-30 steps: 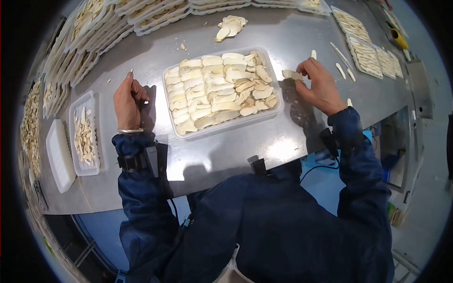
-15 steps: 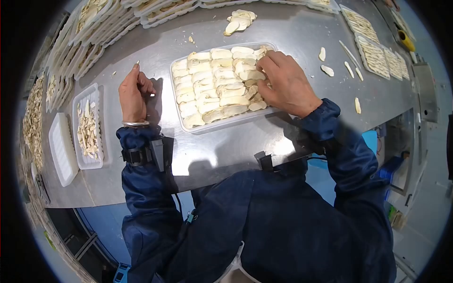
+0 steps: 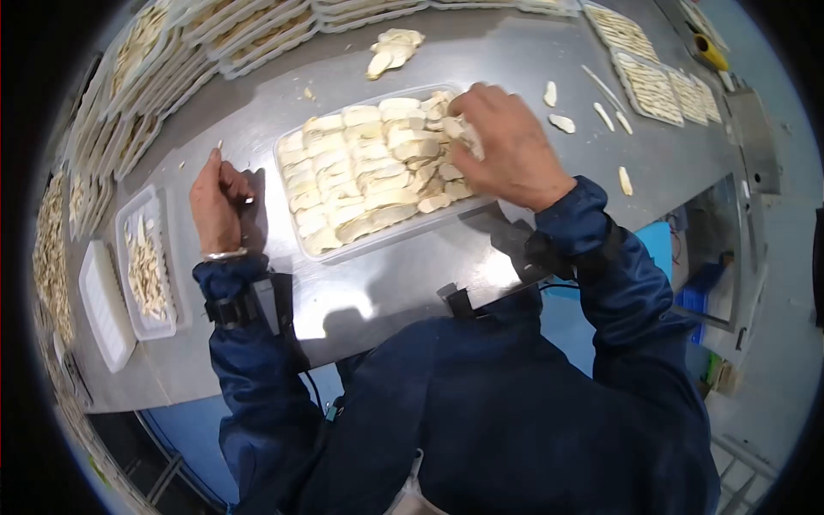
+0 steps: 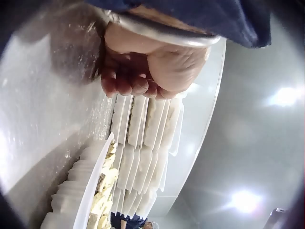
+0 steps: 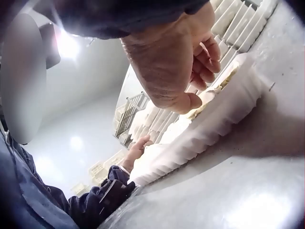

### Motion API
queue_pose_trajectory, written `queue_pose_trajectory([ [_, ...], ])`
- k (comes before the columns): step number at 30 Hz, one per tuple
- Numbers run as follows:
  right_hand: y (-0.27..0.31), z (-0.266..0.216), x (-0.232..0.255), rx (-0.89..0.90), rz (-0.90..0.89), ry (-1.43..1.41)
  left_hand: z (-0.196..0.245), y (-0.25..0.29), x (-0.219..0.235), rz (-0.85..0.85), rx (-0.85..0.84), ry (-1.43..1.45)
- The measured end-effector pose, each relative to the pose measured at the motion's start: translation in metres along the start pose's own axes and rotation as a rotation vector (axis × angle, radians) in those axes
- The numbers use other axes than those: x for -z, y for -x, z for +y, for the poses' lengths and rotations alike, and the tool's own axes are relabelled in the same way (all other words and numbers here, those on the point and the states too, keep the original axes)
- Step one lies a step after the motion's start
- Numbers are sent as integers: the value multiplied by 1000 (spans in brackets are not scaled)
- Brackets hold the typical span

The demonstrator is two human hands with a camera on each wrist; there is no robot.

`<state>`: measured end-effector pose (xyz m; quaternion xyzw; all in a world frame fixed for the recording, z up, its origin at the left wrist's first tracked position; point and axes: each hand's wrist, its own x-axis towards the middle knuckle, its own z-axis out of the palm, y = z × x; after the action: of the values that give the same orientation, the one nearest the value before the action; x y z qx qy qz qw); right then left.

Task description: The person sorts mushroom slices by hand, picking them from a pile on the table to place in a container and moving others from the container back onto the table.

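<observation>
A clear plastic tray (image 3: 386, 237) sits on the metal table, lined with overlapping rows of pale mushroom slices (image 3: 356, 172). My right hand (image 3: 511, 146) is over its right end, where the slices lie less evenly. Thumb and fingers pinch a mushroom slice (image 3: 463, 129) there; the right wrist view shows the fingertips low at the tray's rim, partly hiding it. Left of the tray, my left hand (image 3: 216, 206) rests on the table with loosely curled fingers, apart from the tray. In the left wrist view its palm (image 4: 174, 67) shows nothing held.
Stacked filled trays (image 3: 257, 39) line the back and left. A small tray (image 3: 125, 232) of mushroom pieces and a white tray (image 3: 107, 313) stand at the left. A slice pile (image 3: 395, 51) lies behind; loose slices (image 3: 562, 124) and filled trays (image 3: 648, 86) are at the right.
My right hand has moved left with a mushroom slice, from beside the tray to over its right end. The left hand stays by the tray's left side. The head view has shifted slightly.
</observation>
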<state>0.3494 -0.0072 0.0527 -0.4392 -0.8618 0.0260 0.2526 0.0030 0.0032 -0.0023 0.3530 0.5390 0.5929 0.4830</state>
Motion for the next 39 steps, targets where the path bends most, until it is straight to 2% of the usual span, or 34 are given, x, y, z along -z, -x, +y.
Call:
queue_pose_trajectory([
  [3,19,58,36,-149,180,77,-2,-2,3,-31,3,25],
  [5,43,113,64,-299,210,216,-1,-1,1,-25,19,23],
  [7,74,178,82,-536,22,510,-1,-2,2,-14,25,18],
  [8,86,193,85,-594,-58,458,-2,-3,3,-19,17,21],
  [10,96,199,87,-711,-218,347,-3,-4,5,-31,3,21],
  [11,100,203,83,-736,-209,267,-3,-4,4,-33,11,24],
  [14,108,220,61,-653,-44,379,0,-1,4,-32,27,20],
  [17,107,221,57,-666,-73,352,-3,-3,4,-28,14,12],
  [20,95,203,61,-742,-160,307,-2,-3,3,-20,9,28],
  [21,94,198,58,-684,-119,341,-1,-2,3,-30,29,53],
  [24,62,126,53,-386,4,231,-4,-5,7,-57,-18,7],
  [26,40,68,40,-126,49,61,-6,-6,10,-74,-19,15],
  [28,25,24,26,66,17,25,-5,-6,10,-84,-24,20],
  [29,20,10,18,98,1,7,-4,-5,9,-83,-26,18],
  [32,12,-7,-3,145,-55,-21,-5,-6,9,-85,-36,10],
  [39,8,-7,-19,177,-87,14,-5,-6,10,-87,-45,-7],
])
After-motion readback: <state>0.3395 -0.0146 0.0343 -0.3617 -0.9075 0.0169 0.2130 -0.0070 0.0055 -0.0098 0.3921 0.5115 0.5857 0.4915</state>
